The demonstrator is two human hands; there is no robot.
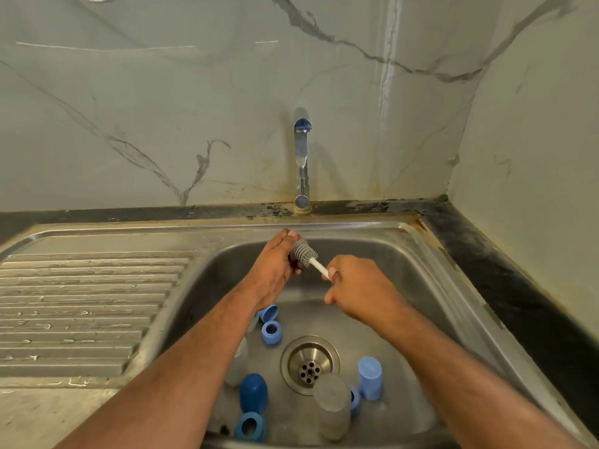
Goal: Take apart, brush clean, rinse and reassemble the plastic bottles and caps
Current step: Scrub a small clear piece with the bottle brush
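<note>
I stand at a steel sink [431,264] set in the bench, with a grooved draining board [81,312] on my left and a tap [302,157] on the wall behind; I see no water coming out. Down in the sink lie the bottle parts. A cloudy bottle [332,406] stands upside down near the drain [310,364]. A tall pale blue cap [370,377] is just beside it. A dark blue dome cap [253,393] and a blue ring [250,427] sit near my left arm, and another pale blue ring [271,332] lies farther up. My right hand [359,286] pinches the white handle of the bottle brush [306,252], so that grip is clamped on it. My left hand [275,270] is cupped around something small and dark at the bristles, but I cannot tell what it is. I think these plastic parts are light, stiff and slippery when wet, so I should take hold around their sides and press gently. The bristles look soft and bendy.
</note>
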